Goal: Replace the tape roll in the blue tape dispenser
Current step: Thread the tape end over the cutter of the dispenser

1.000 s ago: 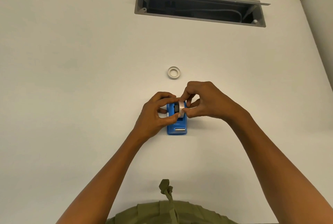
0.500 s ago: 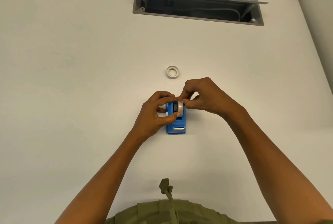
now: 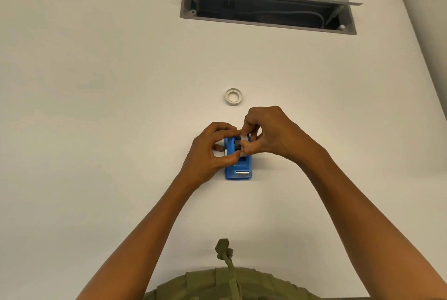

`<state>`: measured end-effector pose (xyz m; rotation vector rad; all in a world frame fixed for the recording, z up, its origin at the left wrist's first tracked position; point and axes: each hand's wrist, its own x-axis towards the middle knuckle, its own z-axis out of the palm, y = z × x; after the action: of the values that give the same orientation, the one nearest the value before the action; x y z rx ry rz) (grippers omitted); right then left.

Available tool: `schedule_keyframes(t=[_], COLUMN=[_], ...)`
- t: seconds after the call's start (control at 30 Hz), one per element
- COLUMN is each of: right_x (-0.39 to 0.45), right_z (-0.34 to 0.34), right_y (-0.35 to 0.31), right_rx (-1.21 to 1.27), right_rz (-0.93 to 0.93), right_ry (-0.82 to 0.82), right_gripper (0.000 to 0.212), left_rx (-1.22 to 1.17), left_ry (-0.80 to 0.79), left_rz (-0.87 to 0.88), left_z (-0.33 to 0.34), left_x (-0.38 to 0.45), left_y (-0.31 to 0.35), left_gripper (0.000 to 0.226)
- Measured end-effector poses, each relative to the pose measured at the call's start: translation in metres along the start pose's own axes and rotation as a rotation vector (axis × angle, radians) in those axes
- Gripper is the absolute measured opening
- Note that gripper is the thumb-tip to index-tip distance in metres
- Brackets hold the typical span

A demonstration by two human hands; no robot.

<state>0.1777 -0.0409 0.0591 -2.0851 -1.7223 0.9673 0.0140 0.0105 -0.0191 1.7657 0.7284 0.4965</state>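
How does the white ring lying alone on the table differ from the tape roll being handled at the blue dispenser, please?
The white ring lies flat on the table, hole upward, untouched; the tape roll stands on edge over the blue dispenser, pinched by the left hand and the right hand. The ring's centre is empty; the roll sits beside a dark hub. Both are pale and round.

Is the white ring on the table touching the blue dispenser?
No. The white ring lies flat on the table, apart from the blue dispenser, beyond both hands.
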Motion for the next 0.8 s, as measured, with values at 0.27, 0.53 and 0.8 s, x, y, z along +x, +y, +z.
schedule_keyframes(t=[0.27, 0.53, 0.8], right_x=[-0.001, -0.012, -0.032], right_z=[-0.001, 0.004, 0.019], right_y=[0.003, 0.013, 0.005], right_rx=[0.015, 0.186, 0.026], right_rz=[-0.038, -0.009, -0.078], right_ry=[0.009, 0.205, 0.289], right_gripper=[0.014, 0.009, 0.018], left_rx=[0.000, -0.014, -0.033], left_ry=[0.004, 0.017, 0.005], left_rz=[-0.004, -0.004, 0.009], left_z=[0.001, 0.002, 0.000], left_x=[0.000, 0.000, 0.001], left_y=[-0.002, -0.003, -0.003], left_gripper=[0.041, 0.041, 0.039])
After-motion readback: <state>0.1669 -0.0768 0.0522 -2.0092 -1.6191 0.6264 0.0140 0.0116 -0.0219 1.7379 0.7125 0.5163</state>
